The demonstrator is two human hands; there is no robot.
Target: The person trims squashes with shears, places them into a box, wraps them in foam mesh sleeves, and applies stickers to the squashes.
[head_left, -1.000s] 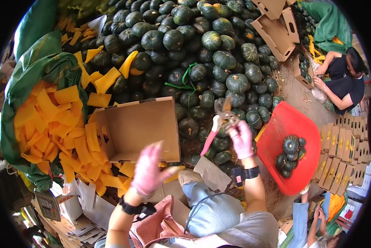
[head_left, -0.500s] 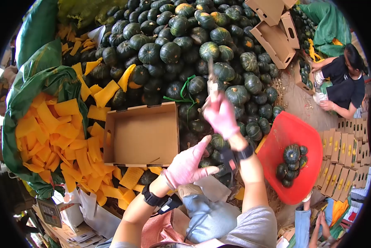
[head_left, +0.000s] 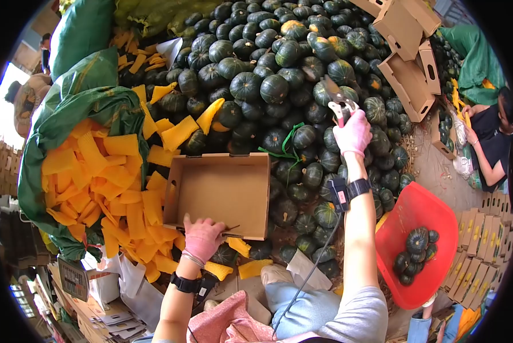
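Observation:
My right hand (head_left: 354, 136), in a pink glove, is closed around pruning shears (head_left: 337, 96). Their blades are spread and point up and left over the heap of dark green squashes (head_left: 273, 90). My left hand (head_left: 204, 238), gloved in pink too, is at the near wall of a cardboard box (head_left: 222, 194), with its fingers hooked over the rim. Inside the box lies only a small, thin stem-like piece (head_left: 232, 227). Orange foam net sleeves (head_left: 116, 177) spill from a green sack just left of the box.
At my right stands a red basin (head_left: 414, 211) holding several small squashes. Open cardboard boxes (head_left: 405, 80) lie at the upper right. A person (head_left: 488, 146) works there by a box of squashes. The green sack (head_left: 36, 171) stands at the left.
My left hand has moved left and down from above my lap onto the box's near wall. My right hand has carried the shears to the right. The whole view has shifted slightly.

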